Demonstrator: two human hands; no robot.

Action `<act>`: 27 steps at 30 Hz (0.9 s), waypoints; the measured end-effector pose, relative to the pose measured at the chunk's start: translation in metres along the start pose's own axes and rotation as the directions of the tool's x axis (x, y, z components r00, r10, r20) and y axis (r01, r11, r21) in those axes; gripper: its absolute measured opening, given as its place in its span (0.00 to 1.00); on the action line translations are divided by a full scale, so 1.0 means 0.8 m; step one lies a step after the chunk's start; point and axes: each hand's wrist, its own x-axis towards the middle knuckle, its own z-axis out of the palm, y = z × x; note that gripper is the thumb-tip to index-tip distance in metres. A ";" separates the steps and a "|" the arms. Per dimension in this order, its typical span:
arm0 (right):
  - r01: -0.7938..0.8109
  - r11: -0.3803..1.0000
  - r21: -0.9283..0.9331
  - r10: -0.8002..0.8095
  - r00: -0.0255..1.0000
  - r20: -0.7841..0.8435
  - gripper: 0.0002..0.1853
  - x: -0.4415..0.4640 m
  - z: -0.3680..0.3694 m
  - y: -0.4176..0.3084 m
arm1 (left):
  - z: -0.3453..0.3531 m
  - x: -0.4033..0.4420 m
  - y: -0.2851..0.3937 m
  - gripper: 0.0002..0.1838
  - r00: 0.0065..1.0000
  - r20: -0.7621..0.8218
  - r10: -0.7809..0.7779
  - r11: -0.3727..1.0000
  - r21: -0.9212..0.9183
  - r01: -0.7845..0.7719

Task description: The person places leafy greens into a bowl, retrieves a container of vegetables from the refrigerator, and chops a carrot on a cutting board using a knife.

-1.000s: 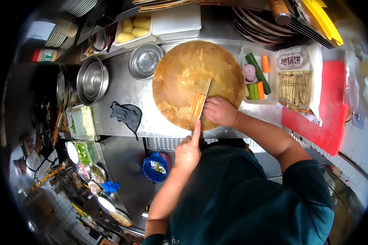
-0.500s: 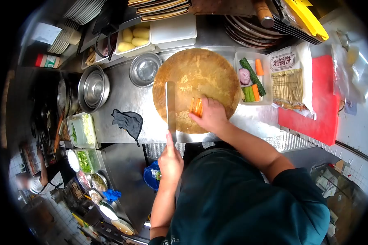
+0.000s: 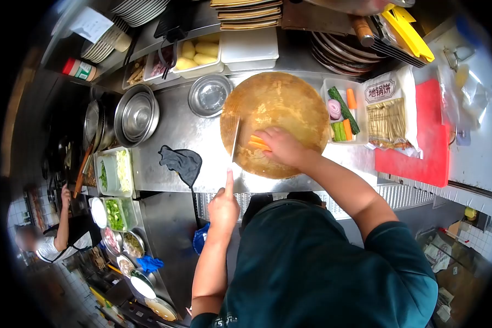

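My left hand (image 3: 223, 210) grips a cleaver (image 3: 235, 139), index finger stretched along toward the blade. The blade stands over the left part of a round wooden chopping board (image 3: 273, 95), just left of some cut carrot pieces (image 3: 258, 142). My right hand (image 3: 281, 146) lies over those pieces with its fingers curled on them, hiding part of them. To the board's right, a white tub (image 3: 347, 138) holds cucumber (image 3: 343, 102), more carrot (image 3: 351, 99) and a piece of purple onion (image 3: 334, 108).
A steel bowl (image 3: 209, 94) stands left of the board, near nested steel bowls (image 3: 137, 115). A dark cloth (image 3: 181, 165) lies on the counter. Right are a packet of sticks (image 3: 386, 120) and a red board (image 3: 411, 165). A co-worker (image 3: 54, 240) stands far left.
The carrot pieces have turned from pointing away from me to lying crosswise under my right hand. The cleaver has tilted, its blade now showing more edge-on. The view has shifted slightly.
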 end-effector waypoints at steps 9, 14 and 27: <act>-0.052 0.998 0.027 0.054 0.993 -0.103 0.17 -0.033 0.013 0.013 | 0.009 -0.008 0.018 0.49 0.994 0.067 0.082 0.996 -0.040 -0.079; 0.080 0.997 0.009 -0.077 0.982 -0.170 0.11 -0.025 0.010 0.010 | 0.005 -0.006 0.018 0.49 0.995 0.061 0.082 0.995 -0.057 -0.078; 0.110 0.990 -0.090 -0.112 0.993 -0.022 0.04 0.001 0.022 0.007 | -0.023 -0.016 0.038 0.50 0.988 0.104 0.115 0.992 0.036 -0.119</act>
